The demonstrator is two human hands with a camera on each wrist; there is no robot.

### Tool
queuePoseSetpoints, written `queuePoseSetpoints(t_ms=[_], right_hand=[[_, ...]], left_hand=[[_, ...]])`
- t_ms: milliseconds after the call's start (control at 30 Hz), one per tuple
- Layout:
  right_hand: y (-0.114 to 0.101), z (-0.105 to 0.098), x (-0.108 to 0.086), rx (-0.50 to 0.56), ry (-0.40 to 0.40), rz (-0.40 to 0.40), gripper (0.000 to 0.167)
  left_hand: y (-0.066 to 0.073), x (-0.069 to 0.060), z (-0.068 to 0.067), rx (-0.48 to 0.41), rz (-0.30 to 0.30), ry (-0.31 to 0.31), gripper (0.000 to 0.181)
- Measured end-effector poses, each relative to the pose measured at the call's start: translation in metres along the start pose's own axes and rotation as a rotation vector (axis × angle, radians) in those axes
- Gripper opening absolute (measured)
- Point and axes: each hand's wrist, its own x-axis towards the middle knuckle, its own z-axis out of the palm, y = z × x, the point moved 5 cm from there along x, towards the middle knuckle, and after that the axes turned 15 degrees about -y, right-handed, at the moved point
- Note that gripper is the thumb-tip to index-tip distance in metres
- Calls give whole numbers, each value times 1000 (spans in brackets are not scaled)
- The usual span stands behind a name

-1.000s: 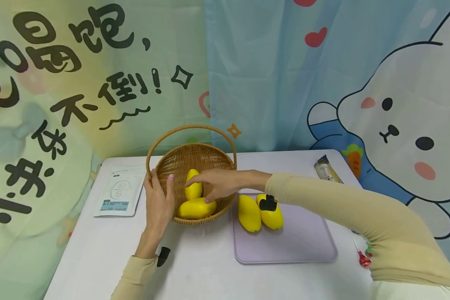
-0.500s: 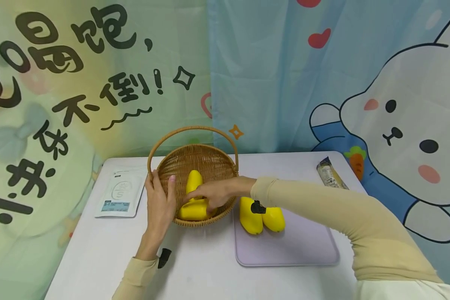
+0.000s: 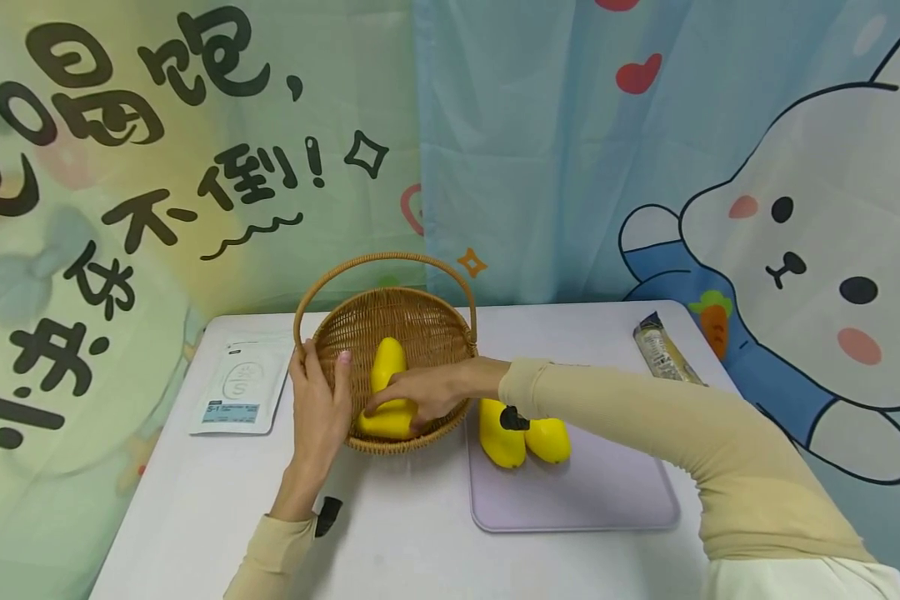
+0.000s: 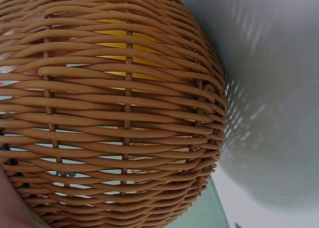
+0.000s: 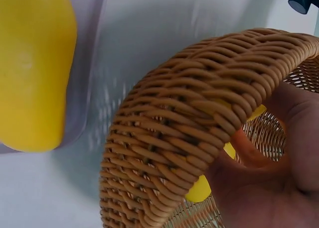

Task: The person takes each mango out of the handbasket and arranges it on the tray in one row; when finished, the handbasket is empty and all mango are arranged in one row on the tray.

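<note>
A wicker basket (image 3: pixel 431 333) with an arched handle stands tilted, its opening facing the head camera. My left hand (image 3: pixel 321 404) holds its left rim, thumb inside and fingers along the outer side. Inside lie two yellow mangoes, one upright (image 3: pixel 387 360) and one lying across the bottom (image 3: pixel 384 422). My right hand (image 3: pixel 431 390) reaches in over the right rim, its fingers curled round the lower mango. The right wrist view shows the hand (image 5: pixel 269 188) behind the woven wall (image 5: pixel 164 123), with bits of yellow between the fingers.
Two more mangoes (image 3: pixel 501 446) lie on a purple tray (image 3: pixel 577 500) to the right, partly under my right forearm. A white pouch (image 3: pixel 242 383) lies left of the basket. A wrapped snack (image 3: pixel 662 350) lies at the back right.
My right hand has moved slightly left and down into the basket, its fingers now round the lower mango. My left hand keeps its place on the rim.
</note>
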Motion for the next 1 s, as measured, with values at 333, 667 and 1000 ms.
queuePoseSetpoints(t_ms=[333,667,1000], right_hand=[[3,-18,-40,43,157,-19,67],[-4,-32,-118,193,343,-52,67],[21,4,-205,393,516,61,70]], left_hand=[[2,0,0,6,26,5,82],[0,-1,0,12,22,3,80],[-1,-4,-1,-3,27,6,81]])
